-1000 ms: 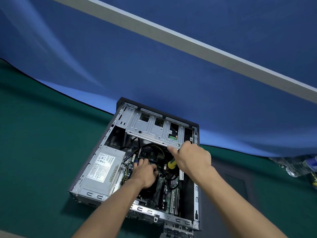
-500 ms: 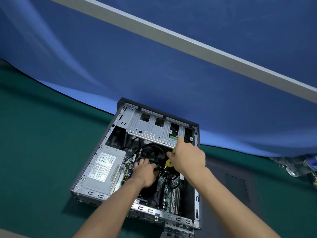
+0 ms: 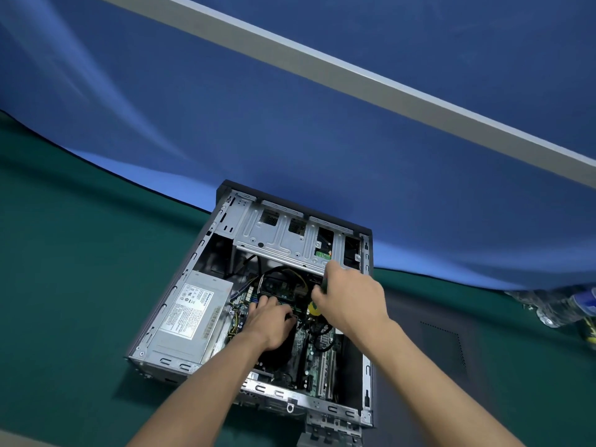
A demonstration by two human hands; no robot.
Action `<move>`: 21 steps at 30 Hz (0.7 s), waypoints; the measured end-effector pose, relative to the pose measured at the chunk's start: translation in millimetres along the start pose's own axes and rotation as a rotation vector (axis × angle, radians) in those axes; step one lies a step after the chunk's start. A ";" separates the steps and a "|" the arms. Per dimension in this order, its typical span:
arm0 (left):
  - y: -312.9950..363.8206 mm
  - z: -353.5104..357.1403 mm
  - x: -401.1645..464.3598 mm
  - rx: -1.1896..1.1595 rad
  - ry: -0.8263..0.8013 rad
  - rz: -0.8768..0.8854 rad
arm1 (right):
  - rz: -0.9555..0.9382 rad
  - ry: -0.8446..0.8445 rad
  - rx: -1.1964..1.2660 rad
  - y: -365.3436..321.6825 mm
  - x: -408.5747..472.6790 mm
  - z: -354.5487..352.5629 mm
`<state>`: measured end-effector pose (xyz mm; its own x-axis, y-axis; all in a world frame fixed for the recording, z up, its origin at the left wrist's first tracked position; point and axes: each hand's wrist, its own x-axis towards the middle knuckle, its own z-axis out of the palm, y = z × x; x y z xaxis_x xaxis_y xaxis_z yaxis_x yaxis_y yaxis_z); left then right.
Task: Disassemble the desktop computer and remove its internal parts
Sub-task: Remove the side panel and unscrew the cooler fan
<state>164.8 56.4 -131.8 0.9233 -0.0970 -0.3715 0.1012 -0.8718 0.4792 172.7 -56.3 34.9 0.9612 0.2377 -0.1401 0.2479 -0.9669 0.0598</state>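
Right grip: right hand (image 3: 350,296) curled round a yellow-handled screwdriver (image 3: 314,308), lower centre of frame; it has slid from the drive cage edge toward the board's middle.
Left grip: left hand (image 3: 269,324) unmoved, fingers bent down among the cables (image 3: 283,272); whether it pinches anything, cannot tell.
Task item: desktop computer (image 3: 258,301), open, lying on the green surface (image 3: 80,285), lower centre.
Fitted parts: power supply (image 3: 190,317) at left, drive cage (image 3: 283,237) above, both in place.
Judgement: likely lining up on an internal screw; removal barely begun.
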 end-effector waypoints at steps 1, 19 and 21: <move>0.0 0.6 0.4 -0.001 0.000 0.000 | 0.035 -0.037 0.056 -0.5 1.8 -2.0; -0.2 -2.6 0.7 -0.006 -0.040 -0.003 | 0.002 -0.186 0.117 12.1 12.9 -15.8; -0.9 -2.6 0.8 -0.018 -0.056 0.004 | 0.044 -0.105 0.056 13.3 10.7 -12.5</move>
<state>166.4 58.4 -130.4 0.9017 -0.1273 -0.4133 0.1050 -0.8627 0.4947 187.8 -65.6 46.5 0.9523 0.1863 -0.2417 0.1954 -0.9806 0.0138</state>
